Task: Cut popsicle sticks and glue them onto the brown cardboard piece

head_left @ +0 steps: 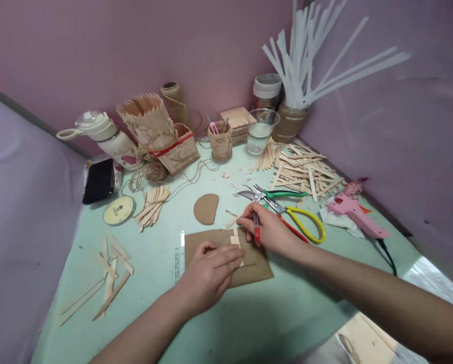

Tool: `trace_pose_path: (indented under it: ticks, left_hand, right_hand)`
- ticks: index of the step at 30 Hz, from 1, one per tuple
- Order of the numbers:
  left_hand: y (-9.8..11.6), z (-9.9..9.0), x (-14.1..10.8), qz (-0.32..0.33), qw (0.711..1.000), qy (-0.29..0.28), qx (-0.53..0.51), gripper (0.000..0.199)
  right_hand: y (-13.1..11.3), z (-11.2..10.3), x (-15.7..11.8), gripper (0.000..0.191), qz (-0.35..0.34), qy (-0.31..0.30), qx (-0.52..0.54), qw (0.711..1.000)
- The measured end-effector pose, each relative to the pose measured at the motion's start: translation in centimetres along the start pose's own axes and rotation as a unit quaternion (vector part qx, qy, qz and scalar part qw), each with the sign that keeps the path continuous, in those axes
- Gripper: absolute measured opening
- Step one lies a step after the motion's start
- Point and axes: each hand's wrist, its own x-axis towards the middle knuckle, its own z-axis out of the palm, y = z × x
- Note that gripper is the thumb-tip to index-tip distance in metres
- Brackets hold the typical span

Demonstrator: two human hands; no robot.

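My left hand (213, 270) lies with its fingers stretched out over a piece of brown cardboard (252, 273). Its fingertips press on pale craft sticks (237, 243) lying on the board, where thin drawn lines show. Closed around a red and dark pen (256, 226), my right hand (266, 227) is at the board's upper right corner, thumb and fingertips beside the top of the sticks. A clear ruler (177, 265) sticks out at the board's left edge. Beyond the board lies a cut cardboard piece (206, 209), round with one straight side.
Green-handled pruners (283, 193) and yellow-and-red cutters (305, 222) lie by my right forearm. A pink glue gun (357, 207) is at the right, near a pile of craft sticks (302, 169). A water cup (259, 134), stick-built boxes (179, 151) and a bottle (107, 139) stand behind.
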Motion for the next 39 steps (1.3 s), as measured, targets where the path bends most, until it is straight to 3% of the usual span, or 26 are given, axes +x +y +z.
trace_pose_path:
  ticks: [3, 9, 31, 39]
  left_hand:
    - [0.1, -0.1, 0.0, 0.008, 1.000, -0.002, -0.003, 0.030]
    - [0.1, 0.0, -0.2, -0.007, 1.000, -0.018, -0.002, 0.031]
    - [0.0, -0.4, 0.2, 0.010, 0.997, -0.054, 0.048, 0.043]
    - [0.1, -0.5, 0.3, 0.008, 0.996, -0.068, 0.056, 0.047]
  right_hand:
    - [-1.2, -0.3, 1.2, 0.013, 0.044, -0.041, -0.027, 0.998]
    - [-2.3, -0.1, 2.4, 0.018, 0.028, -0.054, -0.060, 0.996]
    - [-1.4, -0.3, 2.7, 0.021, -0.027, -0.058, -0.037, 0.997]
    - [-1.4, -0.3, 2.6, 0.006, -0.035, -0.065, -0.052, 0.996]
